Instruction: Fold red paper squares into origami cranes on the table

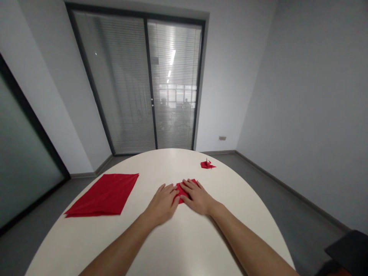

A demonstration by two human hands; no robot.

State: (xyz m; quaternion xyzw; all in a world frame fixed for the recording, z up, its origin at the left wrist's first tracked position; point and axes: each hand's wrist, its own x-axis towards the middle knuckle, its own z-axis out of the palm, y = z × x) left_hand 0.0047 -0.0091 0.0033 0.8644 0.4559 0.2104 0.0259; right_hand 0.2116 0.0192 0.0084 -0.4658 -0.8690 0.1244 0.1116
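A small piece of folded red paper (183, 190) lies flat on the white round table, partly covered by my fingers. My left hand (163, 202) rests palm down at its left edge, fingers stretched out. From the right, my right hand (198, 196) lies over the paper with its fingers spread and its thumb near the lower edge. Both hands press on the paper rather than grip it. How the paper is folded underneath cannot be made out.
Large red paper sheets (105, 195) lie stacked at the left of the table (169, 163). A folded red paper crane (207, 164) sits near the far right edge. Beyond stand glass doors with blinds (175, 96). A dark object (349, 249) is at the lower right.
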